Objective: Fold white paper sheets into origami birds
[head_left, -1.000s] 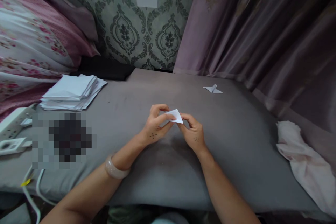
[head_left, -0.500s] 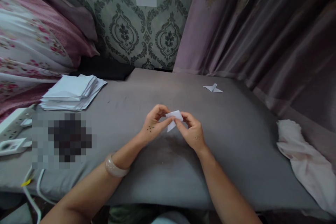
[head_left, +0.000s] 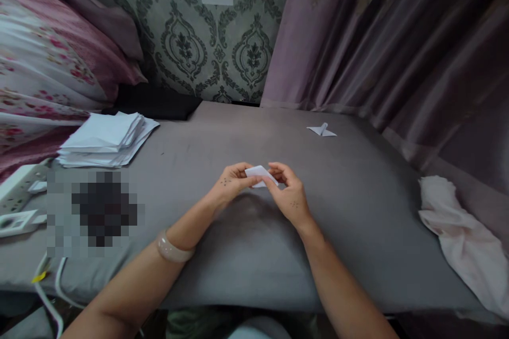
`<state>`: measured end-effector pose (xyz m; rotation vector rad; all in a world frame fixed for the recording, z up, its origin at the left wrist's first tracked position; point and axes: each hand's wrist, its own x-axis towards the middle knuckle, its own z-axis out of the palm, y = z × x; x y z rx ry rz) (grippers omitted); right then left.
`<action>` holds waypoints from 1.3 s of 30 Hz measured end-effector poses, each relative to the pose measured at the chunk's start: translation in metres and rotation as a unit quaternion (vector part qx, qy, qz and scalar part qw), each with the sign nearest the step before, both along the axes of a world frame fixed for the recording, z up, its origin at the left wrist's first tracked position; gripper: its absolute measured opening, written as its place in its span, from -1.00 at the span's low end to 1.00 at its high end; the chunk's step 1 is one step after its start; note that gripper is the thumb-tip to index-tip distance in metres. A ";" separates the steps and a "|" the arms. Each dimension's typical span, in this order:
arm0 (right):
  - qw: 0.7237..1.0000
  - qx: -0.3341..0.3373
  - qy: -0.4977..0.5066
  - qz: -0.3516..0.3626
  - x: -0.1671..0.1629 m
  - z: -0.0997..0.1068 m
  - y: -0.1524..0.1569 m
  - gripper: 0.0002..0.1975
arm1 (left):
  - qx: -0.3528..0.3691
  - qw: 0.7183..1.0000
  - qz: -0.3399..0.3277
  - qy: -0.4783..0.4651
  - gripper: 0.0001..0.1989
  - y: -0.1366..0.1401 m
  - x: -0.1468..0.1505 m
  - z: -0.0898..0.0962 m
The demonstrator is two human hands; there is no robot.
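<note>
- The left grip [head_left: 234,181] was closed on the left end of a small folded paper [head_left: 256,170], thumb across the near side, fingers behind.
- The right grip [head_left: 292,197] held the paper's right part, thumb against the near side, fingers curled beyond it.
- The folded paper sat between both grips, above the grey surface [head_left: 246,270].
- Farther off, to the right, a winged paper shape [head_left: 323,130] rested on the surface.
- To the left lay a paper stack [head_left: 99,132].

A home, by its damask wallpaper [head_left: 183,47] and curtains [head_left: 338,37].
</note>
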<state>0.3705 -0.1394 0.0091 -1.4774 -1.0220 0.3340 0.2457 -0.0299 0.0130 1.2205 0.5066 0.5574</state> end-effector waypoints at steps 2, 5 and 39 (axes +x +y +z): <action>0.997 -0.004 0.082 0.007 0.002 0.001 0.002 -0.67 | -0.042 0.999 0.029 0.002 -0.75 0.001 0.000 0.002; 0.980 -0.002 0.197 0.023 0.006 0.003 0.003 -0.62 | -0.103 0.995 -0.008 -0.002 -0.73 0.001 -0.001 0.007; 0.993 0.017 0.114 -0.011 -0.002 0.013 -0.003 -0.78 | -0.228 0.964 -0.060 -0.119 -0.76 -0.006 0.002 0.004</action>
